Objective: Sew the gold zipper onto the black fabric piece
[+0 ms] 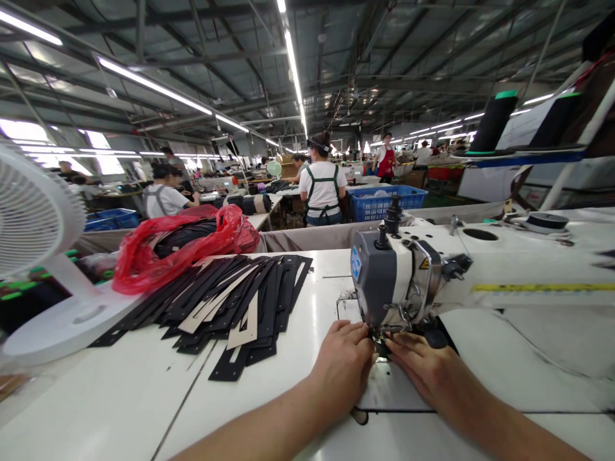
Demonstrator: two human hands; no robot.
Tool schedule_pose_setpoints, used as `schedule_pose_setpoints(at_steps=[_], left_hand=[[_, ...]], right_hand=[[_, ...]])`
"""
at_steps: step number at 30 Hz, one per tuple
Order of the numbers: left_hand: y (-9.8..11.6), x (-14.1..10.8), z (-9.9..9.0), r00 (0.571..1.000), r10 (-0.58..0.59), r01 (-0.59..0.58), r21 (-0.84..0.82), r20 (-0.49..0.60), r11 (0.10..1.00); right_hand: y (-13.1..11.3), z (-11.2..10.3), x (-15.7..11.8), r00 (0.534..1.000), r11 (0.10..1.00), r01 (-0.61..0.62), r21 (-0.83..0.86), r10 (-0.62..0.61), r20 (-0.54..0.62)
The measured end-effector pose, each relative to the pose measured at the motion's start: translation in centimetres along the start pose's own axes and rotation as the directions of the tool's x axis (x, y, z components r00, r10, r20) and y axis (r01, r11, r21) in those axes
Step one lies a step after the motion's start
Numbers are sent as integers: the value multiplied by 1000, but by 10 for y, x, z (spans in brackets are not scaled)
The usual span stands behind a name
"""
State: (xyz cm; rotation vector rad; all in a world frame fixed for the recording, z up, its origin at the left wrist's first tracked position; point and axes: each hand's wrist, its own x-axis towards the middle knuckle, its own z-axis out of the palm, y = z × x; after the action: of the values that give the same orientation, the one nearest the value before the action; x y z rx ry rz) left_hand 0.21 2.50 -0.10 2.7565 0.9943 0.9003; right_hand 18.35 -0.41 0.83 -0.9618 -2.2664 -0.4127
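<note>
Pressing together at the needle of the grey-and-white industrial sewing machine (398,282), left hand (343,368) and right hand (423,365) pinch a small dark workpiece (382,342), mostly hidden under the fingertips. It lies directly ahead of both hands, equally near each; long axis unreadable. Stack of flat black cut strips (230,301) sits well off to the left on the white table (144,397).

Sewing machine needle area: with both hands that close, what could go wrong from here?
The left hand and right hand sit right under the sewing machine head, so a fingertip could slip under the needle. The black cut pieces are loosely fanned near the table edge and could slide off.
</note>
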Motion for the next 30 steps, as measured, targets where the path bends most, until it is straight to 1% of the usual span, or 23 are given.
schedule_pose_setpoints(at_steps=[2, 3, 4, 5, 6, 8, 9, 10, 12, 14, 15, 17, 20, 22, 24, 27, 29, 30], left_hand=[[0, -1, 1, 1000, 1, -1, -3, 7, 1000], [-1, -2, 1, 1000, 2, -2, -4, 9, 1000], [-1, -2, 1, 1000, 2, -2, -4, 10, 1000], [-1, -2, 1, 1000, 0, 0, -4, 9, 1000], [-1, -2, 0, 1000, -2, 2, -2, 8, 1000], [0, -2, -1, 1000, -15, 15, 5, 10, 1000], [0, -3, -1, 1000, -22, 22, 7, 12, 1000], [0, -3, -1, 1000, -29, 29, 9, 12, 1000], [-1, -4, -1, 1000, -28, 28, 16, 0, 999], [-2, -4, -1, 1000, 3, -3, 57, -3, 998], [-2, -4, 0, 1000, 23, -24, 89, 6, 996], [-2, -3, 0, 997, 57, -63, 150, 44, 987], [1, 0, -2, 989, 96, -118, 203, 115, 972], [4, 2, -4, 977, 129, -167, 233, 167, 958], [8, 3, -6, 967, 147, -201, 263, 210, 944], [15, 6, -5, 967, 111, -183, 323, 230, 929], [21, 8, -2, 976, 48, -127, 374, 213, 919], [24, 9, 0, 980, 14, -95, 400, 201, 912]], right_hand=[[3, 1, -5, 999, 1000, -18, 12, 18, 31], [6, 0, -8, 997, 998, -53, 17, 52, 62], [11, -2, -12, 989, 993, -116, 10, 114, 98], [18, -5, -16, 968, 977, -213, -18, 214, 133], [25, -9, -21, 929, 941, -332, -65, 338, 151], [42, -18, -29, 809, 818, -552, -163, 573, 135], [50, -22, -33, 753, 761, -621, -186, 645, 128], [57, -25, -35, 710, 723, -666, -183, 690, 139], [67, -28, -35, 663, 692, -710, -132, 719, 208], [72, -29, -30, 622, 658, -750, -61, 734, 275], [73, -29, -26, 600, 634, -773, -31, 746, 289], [72, -29, -17, 564, 583, -813, 21, 777, 281], [68, -30, -5, 531, 518, -847, 122, 811, 244], [64, -32, 0, 506, 459, -861, 221, 821, 266], [62, -34, 0, 466, 365, -873, 324, 819, 334], [62, -35, -3, 404, 213, -885, 415, 796, 451], [64, -34, -5, 371, 152, -894, 421, 779, 506], [66, -32, -5, 358, 137, -901, 412, 773, 523]])
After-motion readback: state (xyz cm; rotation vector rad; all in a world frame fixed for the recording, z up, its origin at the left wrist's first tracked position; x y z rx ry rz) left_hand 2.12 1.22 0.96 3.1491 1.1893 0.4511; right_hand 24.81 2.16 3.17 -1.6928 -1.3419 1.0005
